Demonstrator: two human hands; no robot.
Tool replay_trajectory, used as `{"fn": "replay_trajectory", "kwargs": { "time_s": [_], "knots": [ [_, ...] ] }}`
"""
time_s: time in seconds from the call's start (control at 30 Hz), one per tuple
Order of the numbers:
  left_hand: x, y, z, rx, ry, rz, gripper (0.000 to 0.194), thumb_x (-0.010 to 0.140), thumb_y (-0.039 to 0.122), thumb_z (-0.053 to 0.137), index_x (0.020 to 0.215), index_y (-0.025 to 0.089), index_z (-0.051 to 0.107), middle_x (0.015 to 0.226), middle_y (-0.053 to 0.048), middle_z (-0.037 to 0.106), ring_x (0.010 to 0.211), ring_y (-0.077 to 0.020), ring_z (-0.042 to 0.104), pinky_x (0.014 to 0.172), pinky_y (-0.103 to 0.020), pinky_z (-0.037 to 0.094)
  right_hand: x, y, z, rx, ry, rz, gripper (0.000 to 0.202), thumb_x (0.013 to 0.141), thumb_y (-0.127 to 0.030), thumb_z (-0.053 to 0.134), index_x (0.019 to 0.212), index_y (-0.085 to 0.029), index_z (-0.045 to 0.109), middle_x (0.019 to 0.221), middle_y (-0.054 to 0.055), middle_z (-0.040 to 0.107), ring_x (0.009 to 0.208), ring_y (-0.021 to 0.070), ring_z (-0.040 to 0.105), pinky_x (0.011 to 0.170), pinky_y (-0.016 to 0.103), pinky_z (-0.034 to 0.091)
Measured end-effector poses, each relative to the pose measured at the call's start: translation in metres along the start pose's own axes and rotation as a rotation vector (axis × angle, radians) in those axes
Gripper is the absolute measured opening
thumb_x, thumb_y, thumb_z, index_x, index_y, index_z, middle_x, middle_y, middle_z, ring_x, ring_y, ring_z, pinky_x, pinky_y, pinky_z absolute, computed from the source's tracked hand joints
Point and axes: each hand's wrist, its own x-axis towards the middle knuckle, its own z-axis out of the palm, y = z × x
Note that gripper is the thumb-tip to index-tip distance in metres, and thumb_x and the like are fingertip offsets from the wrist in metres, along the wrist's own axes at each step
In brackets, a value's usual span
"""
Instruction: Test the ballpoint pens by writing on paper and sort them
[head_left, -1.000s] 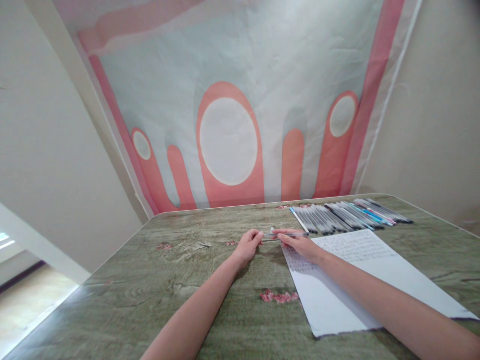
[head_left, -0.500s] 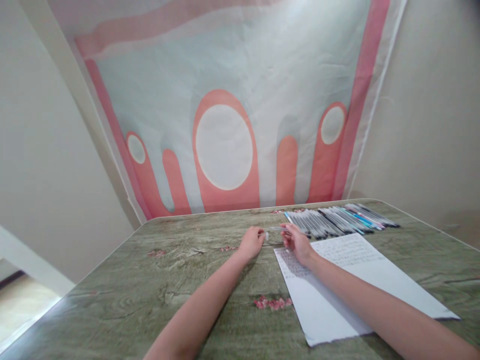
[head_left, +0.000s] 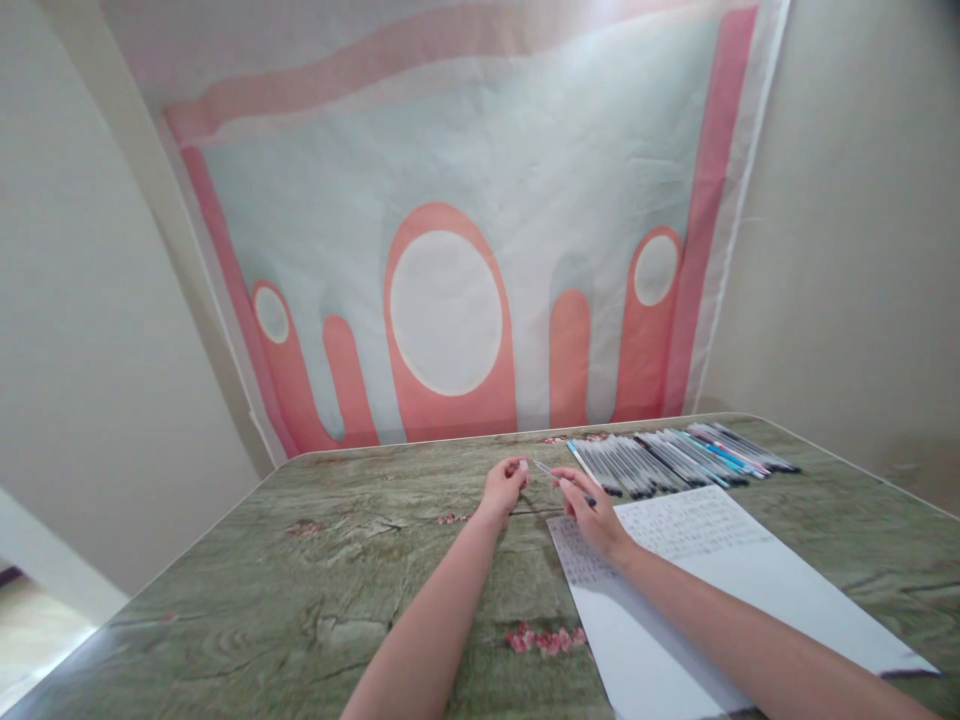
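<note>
My right hand (head_left: 586, 508) is closed on a slim clear pen (head_left: 541, 466) with a dark end showing behind the fingers. The pen's other end points left at my left hand (head_left: 504, 486). Between the left thumb and fingers is a small whitish piece (head_left: 523, 467), too small to make out; it could be a cap. A narrow gap seems to separate it from the pen. Under my right hand and forearm lies a white paper sheet (head_left: 712, 580) with rows of handwriting across its upper part.
A long row of pens (head_left: 652, 464), mostly clear with dark ends and a few blue or pink, lies behind the paper at the back right. The wood-patterned table (head_left: 285, 600) carries printed pink flowers. A printed wall hanging (head_left: 450, 130) stands behind it.
The pen in my right hand has swung round, its dark end now nearer me and its front end angled to the small whitish piece. The view has tilted up slightly.
</note>
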Motion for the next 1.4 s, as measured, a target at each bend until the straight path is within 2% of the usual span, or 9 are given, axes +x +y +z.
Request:
{"fn": "replay_trajectory", "kwargs": {
  "time_s": [0.1,0.2,0.6,0.83,1.07,1.2,1.4],
  "knots": [
    [0.001,-0.002,-0.004,-0.366,0.084,-0.106,0.020,0.073,0.030,0.057,0.086,0.015,0.053,0.071,-0.002,0.058,0.063,-0.0076,0.055,0.067,-0.022,0.044,-0.005,-0.009,0.002,-0.099,-0.086,-0.173,0.027,0.082,-0.037,0.041,0.096,-0.022,0.059,0.089,0.005,0.058,0.074,0.0180,0.053,0.069,0.030,0.040],
    [0.000,-0.001,-0.007,-0.536,0.064,-0.180,0.016,0.072,0.028,0.058,0.077,0.014,0.053,0.071,-0.002,0.059,0.060,-0.0060,0.054,0.064,-0.020,0.044,-0.007,-0.013,0.004,-0.153,-0.126,-0.255,0.025,0.083,-0.032,0.040,0.095,-0.022,0.060,0.089,0.005,0.058,0.086,0.0196,0.052,0.079,0.030,0.039],
    [-0.011,0.010,0.003,-0.729,0.028,-0.329,0.008,0.069,0.018,0.060,0.072,0.012,0.056,0.059,-0.001,0.058,0.052,-0.0065,0.053,0.056,-0.019,0.043,-0.005,-0.006,0.004,-0.203,-0.123,-0.310,0.023,0.084,-0.027,0.039,0.096,-0.019,0.057,0.090,0.005,0.058,0.087,0.0172,0.053,0.079,0.030,0.040],
    [-0.016,0.009,0.010,-0.637,0.005,-0.269,0.017,0.065,0.024,0.063,0.074,0.013,0.053,0.059,0.001,0.057,0.053,-0.0070,0.053,0.055,-0.019,0.043,-0.004,-0.006,0.004,-0.245,-0.120,-0.313,0.024,0.085,-0.026,0.037,0.099,-0.019,0.056,0.093,0.005,0.057,0.090,0.0173,0.051,0.081,0.030,0.040],
    [-0.017,0.004,0.019,-0.347,0.053,-0.112,0.025,0.069,0.039,0.056,0.077,0.017,0.047,0.055,0.004,0.052,0.049,-0.0073,0.051,0.052,-0.021,0.042,-0.005,-0.001,0.004,-0.268,-0.161,-0.378,0.028,0.087,-0.026,0.033,0.099,-0.020,0.057,0.091,0.006,0.054,0.091,0.0177,0.050,0.082,0.032,0.039],
    [-0.018,0.005,0.019,-0.238,0.043,-0.048,0.025,0.072,0.041,0.052,0.077,0.017,0.047,0.056,0.004,0.052,0.048,-0.0066,0.049,0.051,-0.019,0.040,-0.005,0.003,0.004,-0.272,-0.167,-0.387,0.029,0.088,-0.026,0.032,0.099,-0.020,0.057,0.090,0.006,0.052,0.088,0.0173,0.049,0.081,0.032,0.040],
    [-0.019,0.007,0.018,-0.166,0.026,-0.021,0.025,0.073,0.041,0.051,0.077,0.017,0.047,0.055,0.004,0.052,0.046,-0.0060,0.047,0.049,-0.018,0.038,-0.006,0.002,0.004,-0.271,-0.174,-0.407,0.029,0.088,-0.025,0.031,0.102,-0.020,0.056,0.089,0.006,0.050,0.087,0.0170,0.049,0.079,0.032,0.040]
  ]
}}
